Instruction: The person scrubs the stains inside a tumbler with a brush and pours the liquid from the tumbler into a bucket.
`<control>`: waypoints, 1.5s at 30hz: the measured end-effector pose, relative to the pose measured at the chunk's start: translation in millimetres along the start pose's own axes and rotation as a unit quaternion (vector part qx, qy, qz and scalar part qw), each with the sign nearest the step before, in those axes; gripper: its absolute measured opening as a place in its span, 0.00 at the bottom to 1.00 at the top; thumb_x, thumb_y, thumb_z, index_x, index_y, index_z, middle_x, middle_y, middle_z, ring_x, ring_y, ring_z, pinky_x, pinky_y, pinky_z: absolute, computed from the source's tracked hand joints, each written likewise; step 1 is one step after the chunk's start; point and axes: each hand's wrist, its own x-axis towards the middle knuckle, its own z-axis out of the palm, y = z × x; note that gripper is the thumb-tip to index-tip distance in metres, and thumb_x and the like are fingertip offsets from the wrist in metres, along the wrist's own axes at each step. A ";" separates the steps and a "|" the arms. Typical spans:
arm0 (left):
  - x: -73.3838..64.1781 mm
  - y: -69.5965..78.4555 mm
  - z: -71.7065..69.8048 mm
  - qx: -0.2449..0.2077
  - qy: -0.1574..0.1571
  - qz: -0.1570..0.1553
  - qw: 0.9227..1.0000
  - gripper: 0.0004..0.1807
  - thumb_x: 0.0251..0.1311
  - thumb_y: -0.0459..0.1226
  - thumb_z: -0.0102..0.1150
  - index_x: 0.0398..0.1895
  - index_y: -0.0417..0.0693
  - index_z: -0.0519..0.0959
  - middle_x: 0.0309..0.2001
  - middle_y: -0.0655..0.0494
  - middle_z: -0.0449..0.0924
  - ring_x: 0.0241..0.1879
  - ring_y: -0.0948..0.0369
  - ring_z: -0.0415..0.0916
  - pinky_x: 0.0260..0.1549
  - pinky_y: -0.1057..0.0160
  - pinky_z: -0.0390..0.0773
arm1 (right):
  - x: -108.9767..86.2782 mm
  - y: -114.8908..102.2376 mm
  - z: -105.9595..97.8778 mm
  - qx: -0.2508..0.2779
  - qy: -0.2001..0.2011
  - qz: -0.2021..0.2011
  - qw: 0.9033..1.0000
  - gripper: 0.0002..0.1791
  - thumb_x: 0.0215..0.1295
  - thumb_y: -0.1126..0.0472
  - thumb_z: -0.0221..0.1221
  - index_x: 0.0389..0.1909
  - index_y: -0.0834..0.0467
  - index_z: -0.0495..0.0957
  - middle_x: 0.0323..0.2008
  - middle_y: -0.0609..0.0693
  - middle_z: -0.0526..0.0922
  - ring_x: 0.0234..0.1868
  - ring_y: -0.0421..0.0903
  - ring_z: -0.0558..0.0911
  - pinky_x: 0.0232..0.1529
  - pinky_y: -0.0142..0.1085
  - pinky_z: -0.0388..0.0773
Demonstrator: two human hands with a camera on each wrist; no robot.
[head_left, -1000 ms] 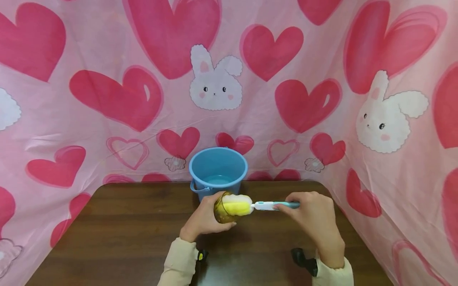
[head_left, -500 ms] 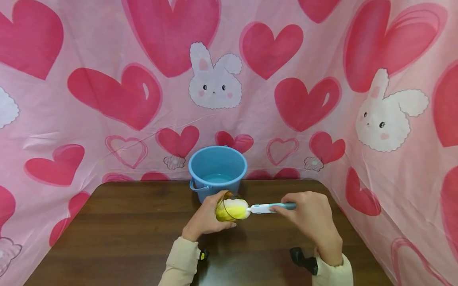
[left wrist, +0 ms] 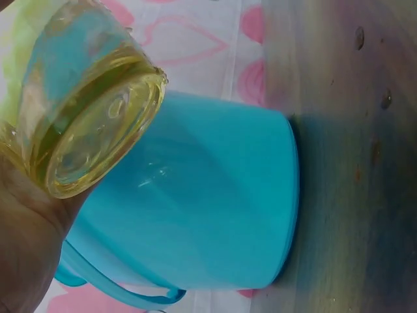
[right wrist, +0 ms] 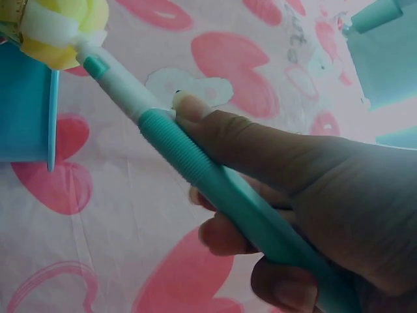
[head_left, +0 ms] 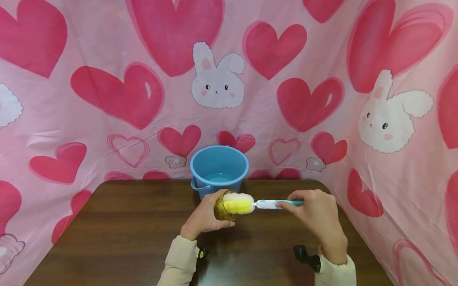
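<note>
Gleaming amber glass [left wrist: 91, 124] (see-through); yellow-and-white sponge brush [head_left: 264, 204] partly inside.

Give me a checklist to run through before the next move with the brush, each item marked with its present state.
1. Left hand gripping the amber glass: ok.
2. Right hand holding the brush handle: ok.
3. Sponge head fully inside the glass: not ok, part of it sticks out of the mouth.
4. Blue bucket upright on the wooden table: ok.
5. Glass clean inside: cannot tell, the sponge and hand cover much of it.
</note>
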 end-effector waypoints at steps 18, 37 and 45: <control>-2.0 -7.9 -0.8 0.014 -0.012 -0.008 1.000 0.44 0.38 0.48 0.82 0.63 0.54 0.73 0.56 0.64 0.80 0.52 0.62 0.76 0.52 0.55 0.82 | -1.4 -5.5 3.3 -0.003 0.044 -0.082 0.996 0.17 0.34 0.44 0.82 0.21 0.46 0.87 0.14 0.34 0.79 0.15 0.33 0.66 0.17 0.28 0.62; -1.2 -1.3 -4.4 -0.012 -0.006 0.020 1.000 0.45 0.38 0.46 0.83 0.64 0.61 0.71 0.57 0.64 0.80 0.53 0.61 0.76 0.53 0.54 0.82 | 4.6 16.5 8.2 0.037 -0.046 0.056 0.997 0.16 0.43 0.43 0.80 0.23 0.49 0.90 0.17 0.38 0.82 0.21 0.39 0.71 0.21 0.36 0.66; -0.2 -2.8 -7.7 -0.009 0.008 0.030 0.999 0.46 0.38 0.46 0.83 0.65 0.55 0.72 0.59 0.64 0.80 0.57 0.60 0.75 0.58 0.49 0.79 | 5.4 11.0 4.7 0.050 -0.132 0.089 0.986 0.14 0.48 0.41 0.77 0.22 0.45 0.88 0.20 0.36 0.81 0.24 0.40 0.73 0.26 0.37 0.71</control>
